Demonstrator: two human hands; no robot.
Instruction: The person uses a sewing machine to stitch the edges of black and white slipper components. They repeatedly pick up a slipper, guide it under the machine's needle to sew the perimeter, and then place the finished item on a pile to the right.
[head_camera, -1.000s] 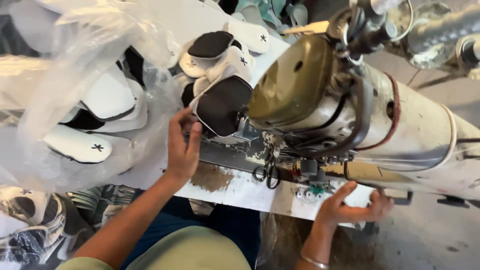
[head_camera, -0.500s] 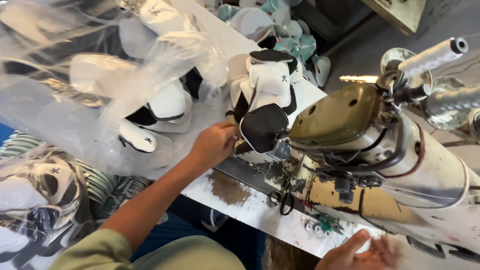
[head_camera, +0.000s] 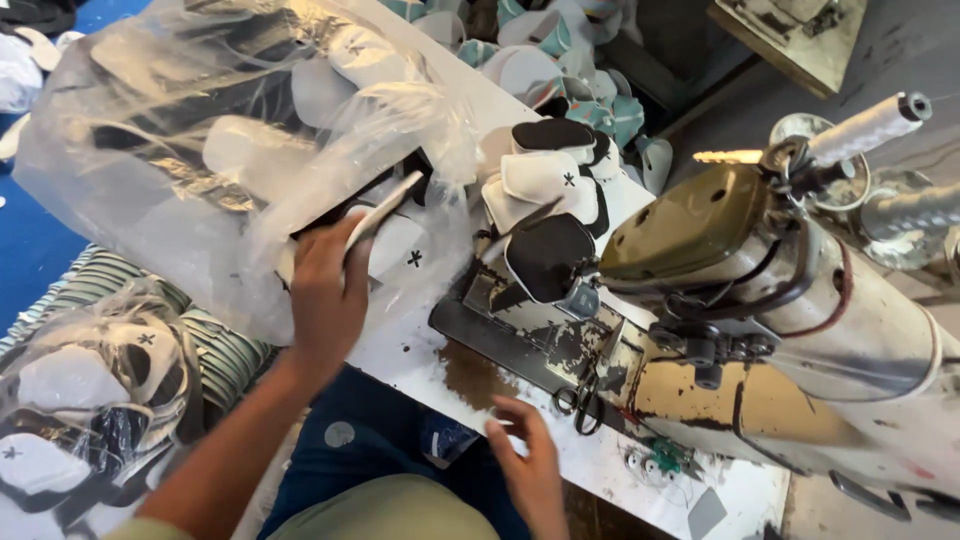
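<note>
- The white work table (head_camera: 410, 350), scuffed, with a brown worn patch near its front edge.
- A clear plastic bag (head_camera: 200, 150) of white and black cut pieces lies on its left part.
- An old sewing machine (head_camera: 760, 330) stands on the right.
- Loose pieces (head_camera: 545, 175) are stacked between them.
- Small scissors (head_camera: 580, 400), apparently, lie near the machine's base.

— Bright and even? Daylight from up right of the worn cream-and-olive metal sewing machine (head_camera: 760, 330)?
— Yes. Glare on the crumpled clear plastic bag (head_camera: 200, 150) left of it; motion-blurred right hand (head_camera: 530, 470) just below; soft shadows beneath.
</note>
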